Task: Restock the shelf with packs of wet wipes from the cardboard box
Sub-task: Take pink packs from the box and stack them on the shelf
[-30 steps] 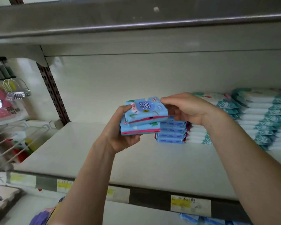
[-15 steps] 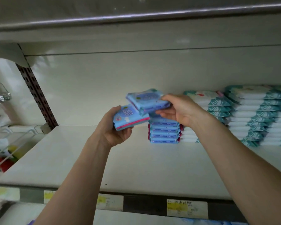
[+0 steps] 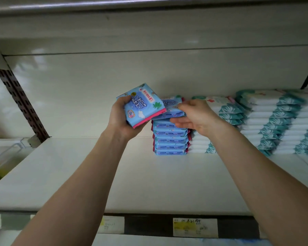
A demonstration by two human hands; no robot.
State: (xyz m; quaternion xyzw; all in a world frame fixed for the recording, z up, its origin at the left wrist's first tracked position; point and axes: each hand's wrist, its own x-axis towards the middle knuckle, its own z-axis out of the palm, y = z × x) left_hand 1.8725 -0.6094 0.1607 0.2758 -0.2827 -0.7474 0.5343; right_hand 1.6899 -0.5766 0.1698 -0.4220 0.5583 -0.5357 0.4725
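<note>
Packs, flat glossy blue rectangles, fill left hand and right hand.

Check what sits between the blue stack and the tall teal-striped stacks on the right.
One stack of white-and-teal packs beside the blue stack, partly behind the right hand; head view.

A blue pack of wet wipes, pink-edged and white-lettered, is held tilted with its printed face outward in the left hand above the cream shelf. A second blue pack is pinched by the right hand atop a stack of like packs laid flat near the shelf's back.
</note>
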